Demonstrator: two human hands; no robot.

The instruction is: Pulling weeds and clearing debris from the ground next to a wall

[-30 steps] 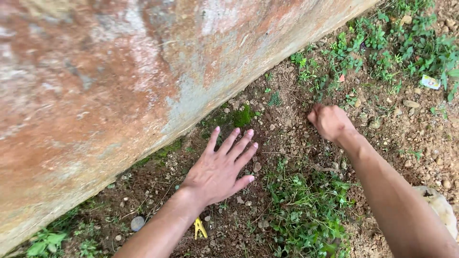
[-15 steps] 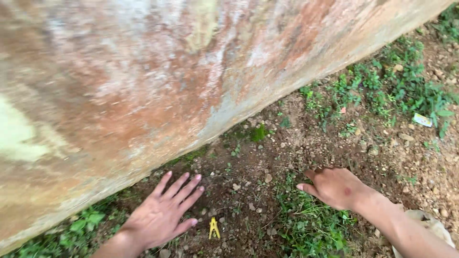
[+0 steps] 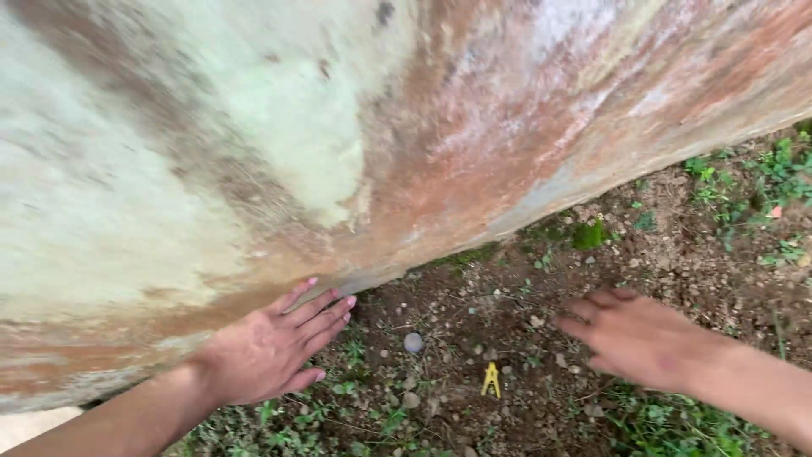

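Both hands have shifted left along the wall (image 3: 338, 127). The left hand (image 3: 266, 351), fingers released, now touches the wall's base; the right hand (image 3: 643, 338), fingers released, hovers over soil near the yellow clothespin (image 3: 491, 380) between them.

Stained wall (image 3: 338, 127) blocks everything beyond the left hand (image 3: 266, 351); open soil (image 3: 474, 313) lies between hands, holding only a yellow clothespin (image 3: 491, 380) and pebbles.

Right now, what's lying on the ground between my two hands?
In the head view, between the left hand and right hand: a yellow clothespin, a round grey pebble, small stones and soil.
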